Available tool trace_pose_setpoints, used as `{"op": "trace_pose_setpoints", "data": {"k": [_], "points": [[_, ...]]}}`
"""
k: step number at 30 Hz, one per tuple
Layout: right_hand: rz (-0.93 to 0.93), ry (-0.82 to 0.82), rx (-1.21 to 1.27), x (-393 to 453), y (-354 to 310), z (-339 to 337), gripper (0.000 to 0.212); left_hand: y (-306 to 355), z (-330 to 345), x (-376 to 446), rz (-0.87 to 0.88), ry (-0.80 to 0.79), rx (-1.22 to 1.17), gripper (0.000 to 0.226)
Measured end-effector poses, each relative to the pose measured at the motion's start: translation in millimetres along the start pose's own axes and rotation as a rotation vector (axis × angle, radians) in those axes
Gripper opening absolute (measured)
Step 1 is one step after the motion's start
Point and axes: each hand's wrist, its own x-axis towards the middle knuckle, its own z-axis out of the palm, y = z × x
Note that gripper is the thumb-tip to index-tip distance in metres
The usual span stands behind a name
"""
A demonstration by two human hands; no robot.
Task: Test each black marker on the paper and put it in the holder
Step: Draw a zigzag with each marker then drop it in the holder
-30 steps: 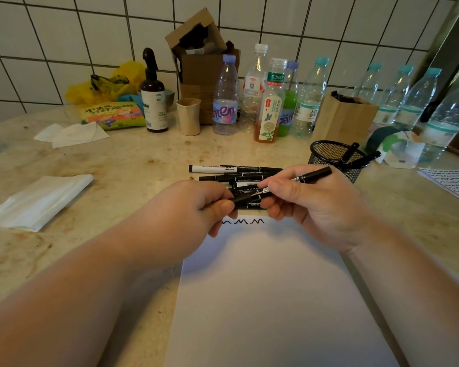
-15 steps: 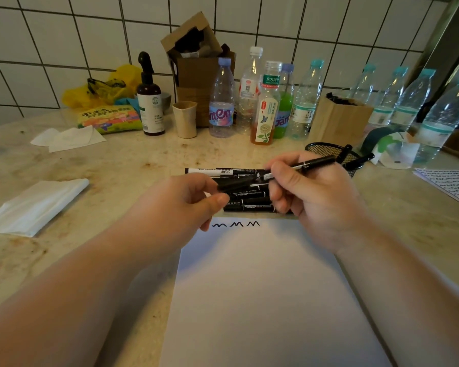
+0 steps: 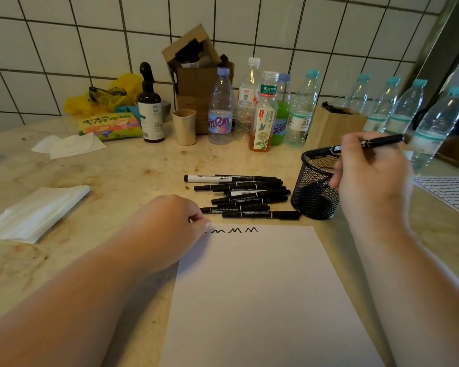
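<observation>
My right hand (image 3: 368,181) grips a black marker (image 3: 382,141) held almost level over the rim of the black mesh holder (image 3: 313,192). A pile of several black markers (image 3: 244,194) lies on the counter left of the holder. Below them is a white sheet of paper (image 3: 263,300) with a short row of black zigzag marks (image 3: 236,230) at its top edge. My left hand (image 3: 170,223) rests at the paper's top left corner, fingers curled together; I cannot see anything in it.
Several plastic bottles (image 3: 263,112), a paper cup (image 3: 184,127), a brown spray bottle (image 3: 150,112) and cardboard boxes (image 3: 196,75) line the tiled wall. White tissues (image 3: 35,213) lie at left. A written-on sheet (image 3: 448,192) lies at far right.
My hands have separated. The right hand carried the marker right and up to the holder. The left hand dropped down onto the paper's corner.
</observation>
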Motion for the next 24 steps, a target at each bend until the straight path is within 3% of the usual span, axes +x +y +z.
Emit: {"op": "trace_pose_setpoints", "data": {"k": [4, 8, 17, 24], "points": [[-0.012, 0.036, -0.119, 3.7, 2.9, -0.5, 0.024, -3.4, 3.8, 3.0, -0.002, 0.004, 0.010, 0.023], [0.028, 0.022, -0.153, 3.2, 2.3, -0.8, 0.014, -5.6, 6.4, 4.0, -0.002, -0.011, -0.012, 0.019], [0.153, -0.094, -0.264, 3.6, -0.1, -1.7, 0.031, -4.6, 4.8, 1.5, -0.005, -0.010, -0.008, 0.019], [0.194, -0.115, -0.203, 4.8, 4.0, -2.3, 0.016, -2.8, 3.5, 1.1, -0.023, -0.010, -0.005, 0.017]]}}
